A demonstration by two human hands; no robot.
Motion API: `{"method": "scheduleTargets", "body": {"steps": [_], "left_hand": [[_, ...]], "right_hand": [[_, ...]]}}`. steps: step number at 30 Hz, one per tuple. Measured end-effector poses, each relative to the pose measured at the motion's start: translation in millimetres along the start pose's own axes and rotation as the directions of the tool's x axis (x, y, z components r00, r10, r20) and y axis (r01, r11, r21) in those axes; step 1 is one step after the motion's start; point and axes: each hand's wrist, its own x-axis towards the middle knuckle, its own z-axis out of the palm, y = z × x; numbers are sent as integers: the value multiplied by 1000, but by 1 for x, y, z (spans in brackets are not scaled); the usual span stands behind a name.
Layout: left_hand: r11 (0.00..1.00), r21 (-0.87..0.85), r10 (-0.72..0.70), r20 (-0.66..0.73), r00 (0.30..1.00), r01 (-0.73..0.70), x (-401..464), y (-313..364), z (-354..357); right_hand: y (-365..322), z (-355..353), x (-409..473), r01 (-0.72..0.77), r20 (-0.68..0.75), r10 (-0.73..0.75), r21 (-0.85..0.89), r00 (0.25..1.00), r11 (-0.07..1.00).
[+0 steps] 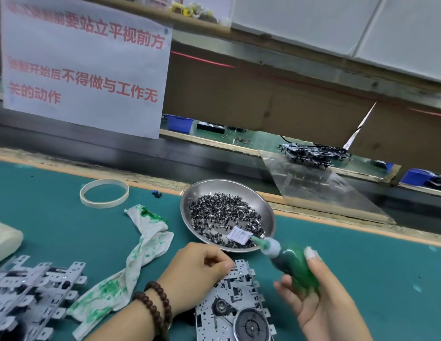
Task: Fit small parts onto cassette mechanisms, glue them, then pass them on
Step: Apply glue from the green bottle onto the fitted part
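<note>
Bench: my green mat (362,279).
On it: parts dish (190,200) at twelve o'clock, stained rag (140,244) (green blotches) at nine, mechanism (239,301) at six.

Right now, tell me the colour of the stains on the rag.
Green stains on a white rag, clearest in the head view.

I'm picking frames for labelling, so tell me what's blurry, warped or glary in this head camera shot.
Head view: the green glue bottle in the right hand is smeared by motion blur; the left hand and the cassette mechanism are fairly sharp; the top line of the paper sign is soft; wide-angle distortion tilts the bench edges; the steel bowl shows mild sheen and no harsh glare.
</note>
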Motion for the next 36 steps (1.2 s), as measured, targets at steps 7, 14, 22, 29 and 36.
{"method": "scheduleTargets", "body": {"steps": [7, 14, 22, 29, 36], "left_hand": [[997, -80, -4, -25, 1000, 2, -4, 7, -4], [995, -80, 39, -148, 988, -51, -9, 25, -7], [984, 3, 179, -143, 973, -181, -8, 66, -20], [952, -204, 210, -115, 971, -230, 43, 136, -43], [978, -30, 207, 44, 977, -206, 115, 155, 27]], "right_hand": [[-2, -9, 5, -207, 60, 210, -58, 976, 977], [-3, -29, 12, 182, 194, -100, -470, 976, 863], [7, -54, 14, 87, -17, -119, -585, 993, 806], [-65, -48, -6, 155, -2, -170, -401, 985, 903], [-109, -23, 10, 49, 42, -30, -548, 999, 835]]}}
